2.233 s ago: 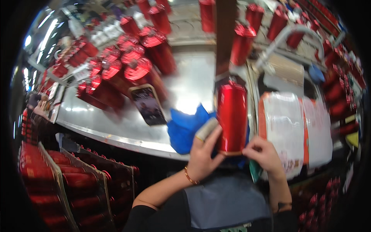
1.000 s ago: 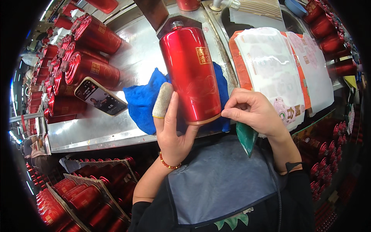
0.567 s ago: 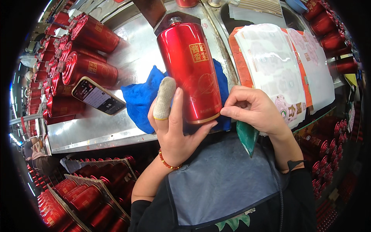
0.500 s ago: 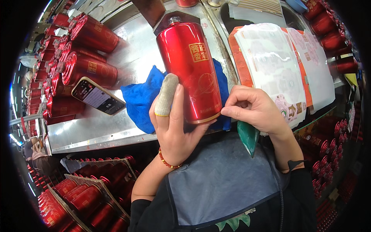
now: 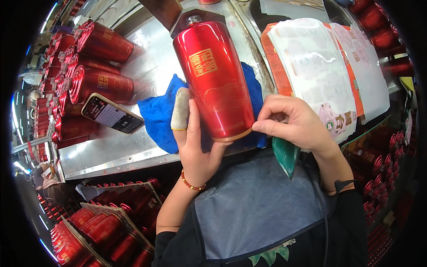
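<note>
A tall glossy red bottle (image 5: pixel 213 80) with a gold square emblem lies tilted over a blue cloth (image 5: pixel 158 115) at the front of the metal table (image 5: pixel 147 58). My left hand (image 5: pixel 193 138) cups it from below and the left, one finger wrapped in white tape. My right hand (image 5: pixel 293 122) pinches at the bottle's lower right rim and also holds a green scraper-like piece (image 5: pixel 284 153) that points down from the palm.
Several red bottles (image 5: pixel 95 66) lie stacked at the table's left, with a phone (image 5: pixel 111 115) beside them. Sheets of labels (image 5: pixel 320 71) on an orange backing lie to the right. Crates of red bottles (image 5: pixel 102 222) stand below the table edge.
The bottle has come closer and tipped more toward me, its emblem now facing up. My left hand has slid a little along its side; my right hand stays pinching at the bottom rim.
</note>
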`<action>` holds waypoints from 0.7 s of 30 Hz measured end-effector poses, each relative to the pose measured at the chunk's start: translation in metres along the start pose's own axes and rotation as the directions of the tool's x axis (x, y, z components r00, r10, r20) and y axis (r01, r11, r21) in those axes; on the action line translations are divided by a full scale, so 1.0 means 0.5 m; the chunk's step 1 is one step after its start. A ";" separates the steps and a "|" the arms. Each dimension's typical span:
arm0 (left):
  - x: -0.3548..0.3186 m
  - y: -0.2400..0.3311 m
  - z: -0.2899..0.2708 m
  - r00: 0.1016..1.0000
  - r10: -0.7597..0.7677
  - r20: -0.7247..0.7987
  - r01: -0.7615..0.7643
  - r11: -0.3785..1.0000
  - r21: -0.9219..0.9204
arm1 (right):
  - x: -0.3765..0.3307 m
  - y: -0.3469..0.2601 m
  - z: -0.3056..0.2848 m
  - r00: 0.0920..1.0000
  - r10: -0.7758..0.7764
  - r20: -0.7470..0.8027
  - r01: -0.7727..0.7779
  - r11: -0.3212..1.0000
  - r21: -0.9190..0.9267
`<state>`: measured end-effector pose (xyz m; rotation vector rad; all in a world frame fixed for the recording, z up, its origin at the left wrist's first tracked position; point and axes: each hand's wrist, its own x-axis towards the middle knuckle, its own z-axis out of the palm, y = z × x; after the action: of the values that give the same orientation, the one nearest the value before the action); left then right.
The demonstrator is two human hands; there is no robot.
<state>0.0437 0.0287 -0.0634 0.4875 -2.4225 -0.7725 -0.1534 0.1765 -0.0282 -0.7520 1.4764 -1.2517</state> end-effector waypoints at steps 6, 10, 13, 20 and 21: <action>-0.002 -0.009 -0.015 0.988 -0.057 0.143 0.098 0.950 -0.295 | -0.002 0.001 -0.013 0.995 0.101 0.005 -0.101 0.991 0.085; 0.004 0.009 -0.004 0.983 -0.141 0.118 0.177 0.900 -0.397 | 0.000 -0.001 0.002 0.998 0.054 -0.032 -0.050 0.993 0.106; 0.008 0.016 -0.002 0.976 -0.187 0.109 0.214 0.909 -0.358 | 0.004 0.002 0.013 0.999 0.027 -0.039 -0.021 0.989 0.143; 0.009 0.015 -0.005 0.979 -0.158 0.125 0.190 0.932 -0.308 | 0.007 0.009 0.014 0.999 0.018 -0.037 -0.012 0.988 0.157; 0.010 0.018 -0.007 0.981 -0.149 0.127 0.183 0.929 -0.321 | 0.007 0.010 0.013 0.999 0.013 -0.033 -0.008 0.988 0.157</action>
<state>0.0400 0.0318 -0.0535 0.5336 -2.2939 -1.2799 -0.1476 0.1726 -0.0336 -0.6201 1.3888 -1.3612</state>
